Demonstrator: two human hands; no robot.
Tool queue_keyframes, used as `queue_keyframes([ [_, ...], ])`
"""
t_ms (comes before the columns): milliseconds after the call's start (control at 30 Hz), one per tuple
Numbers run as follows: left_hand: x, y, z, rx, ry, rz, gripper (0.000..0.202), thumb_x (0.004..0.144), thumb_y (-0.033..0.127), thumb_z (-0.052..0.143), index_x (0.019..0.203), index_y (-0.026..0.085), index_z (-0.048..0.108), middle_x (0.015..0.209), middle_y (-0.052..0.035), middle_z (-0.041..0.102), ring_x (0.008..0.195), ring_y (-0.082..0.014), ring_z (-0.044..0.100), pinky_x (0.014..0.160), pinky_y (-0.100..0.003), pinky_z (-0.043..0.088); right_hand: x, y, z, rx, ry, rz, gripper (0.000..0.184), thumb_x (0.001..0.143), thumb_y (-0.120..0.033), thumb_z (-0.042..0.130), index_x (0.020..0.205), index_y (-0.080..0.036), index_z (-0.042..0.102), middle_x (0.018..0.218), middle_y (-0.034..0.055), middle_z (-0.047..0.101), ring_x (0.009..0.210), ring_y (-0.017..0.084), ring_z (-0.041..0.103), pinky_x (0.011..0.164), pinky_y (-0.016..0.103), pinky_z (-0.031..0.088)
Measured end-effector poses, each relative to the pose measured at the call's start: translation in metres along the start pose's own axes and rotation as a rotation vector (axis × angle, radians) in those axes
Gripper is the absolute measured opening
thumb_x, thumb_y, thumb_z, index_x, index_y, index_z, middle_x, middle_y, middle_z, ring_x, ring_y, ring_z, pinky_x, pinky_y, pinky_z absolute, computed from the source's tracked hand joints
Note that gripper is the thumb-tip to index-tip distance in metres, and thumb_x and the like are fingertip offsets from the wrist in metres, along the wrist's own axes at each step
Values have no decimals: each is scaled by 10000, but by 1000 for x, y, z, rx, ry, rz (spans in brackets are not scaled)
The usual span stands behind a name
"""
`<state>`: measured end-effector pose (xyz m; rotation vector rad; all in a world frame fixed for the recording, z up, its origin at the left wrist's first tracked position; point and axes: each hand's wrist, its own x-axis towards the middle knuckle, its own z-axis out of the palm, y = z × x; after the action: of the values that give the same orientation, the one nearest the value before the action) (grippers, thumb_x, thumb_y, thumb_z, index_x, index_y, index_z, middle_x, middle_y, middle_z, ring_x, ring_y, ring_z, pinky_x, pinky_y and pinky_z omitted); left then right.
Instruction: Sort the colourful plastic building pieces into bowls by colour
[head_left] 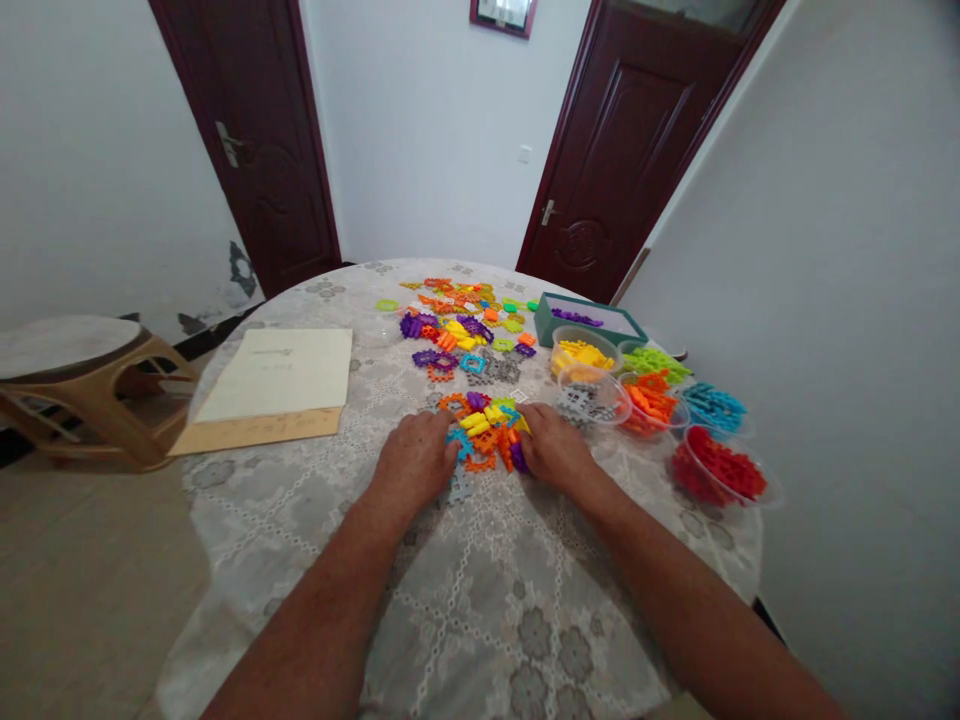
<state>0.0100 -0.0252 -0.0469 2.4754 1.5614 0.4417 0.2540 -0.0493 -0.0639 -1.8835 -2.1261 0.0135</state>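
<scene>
A small heap of coloured plastic interlocking pieces (487, 428) lies on the round table (480, 600) between my two hands. My left hand (414, 462) rests on the cloth at the heap's left side, fingers curled against the pieces. My right hand (553, 448) rests at the heap's right side, fingers curled inward onto orange and purple pieces. What either hand grips is hidden by the knuckles. A larger spread of loose pieces (465, 325) lies farther back on the table.
Clear bowls hold sorted pieces at the right: yellow (583, 352), grey (589, 400), orange (651, 400), green (656, 360), blue (714, 405), red (724, 470). A teal box (589, 318) stands behind them. A paper pad (277, 385) lies left. A stool (90, 385) stands beside the table.
</scene>
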Motion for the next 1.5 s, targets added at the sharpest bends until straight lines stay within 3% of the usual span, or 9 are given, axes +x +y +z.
queue_keyframes([
  [100,-1,2,-3,-3,4,-2,346,993,279,568,1319,194,649,1223,-141,723,1163,-285,651,1028,-393,483,3,10,11,29,-27,43,465,986,-248,555,1439,-148,592,1283,191,681,1174,303,659,1020,398,498],
  [267,-2,5,-6,-42,15,23,349,988,258,583,1323,191,650,1277,-137,720,1197,-288,644,1056,-411,483,2,20,7,200,150,22,489,916,-317,619,1372,-140,637,1223,156,662,1107,278,644,1026,402,503],
  [400,-3,7,-6,-107,45,97,366,970,231,614,1334,194,636,1331,-123,711,1258,-275,623,1117,-411,462,-2,11,-3,342,184,-68,413,913,-254,510,1282,-161,672,1094,101,696,944,237,651,892,360,520],
  [533,-4,7,-4,-129,45,174,352,972,257,621,1323,222,636,1344,-94,711,1267,-275,616,1125,-422,464,-4,2,-5,513,125,57,395,934,-228,454,1286,-208,633,741,-24,629,663,179,588,645,284,455],
  [700,-2,4,0,-100,42,164,352,995,281,572,1335,216,637,1319,-120,710,1247,-286,626,1107,-426,468,0,6,-21,661,73,80,314,972,-346,525,1257,-233,594,706,-58,602,617,159,594,585,258,441],
  [933,1,0,1,-82,48,124,358,1001,285,552,1338,203,642,1325,-136,710,1271,-285,622,1114,-411,453,55,73,-85,322,402,58,375,920,-252,550,1260,-215,704,1095,77,751,817,196,670,803,346,544],
  [1133,1,-2,-2,-58,56,52,350,1011,281,516,1333,213,638,1304,-121,723,1205,-280,647,1057,-403,480,98,125,-96,293,407,263,493,916,-226,512,1385,-142,640,1187,140,740,779,189,699,849,386,578],
  [1300,-1,-3,-2,-11,22,1,342,988,265,544,1314,226,640,1258,-116,728,1186,-279,646,1037,-388,480,63,86,-81,240,547,167,374,939,-234,490,1215,-167,734,1116,131,763,926,252,709,923,415,547],
  [1500,-1,-1,-1,-3,8,27,327,986,260,549,1295,224,648,1238,-127,728,1146,-288,649,1008,-407,484,5,1,-29,320,202,-102,291,980,-294,559,1207,-195,712,1103,110,743,846,211,677,831,353,530],
])
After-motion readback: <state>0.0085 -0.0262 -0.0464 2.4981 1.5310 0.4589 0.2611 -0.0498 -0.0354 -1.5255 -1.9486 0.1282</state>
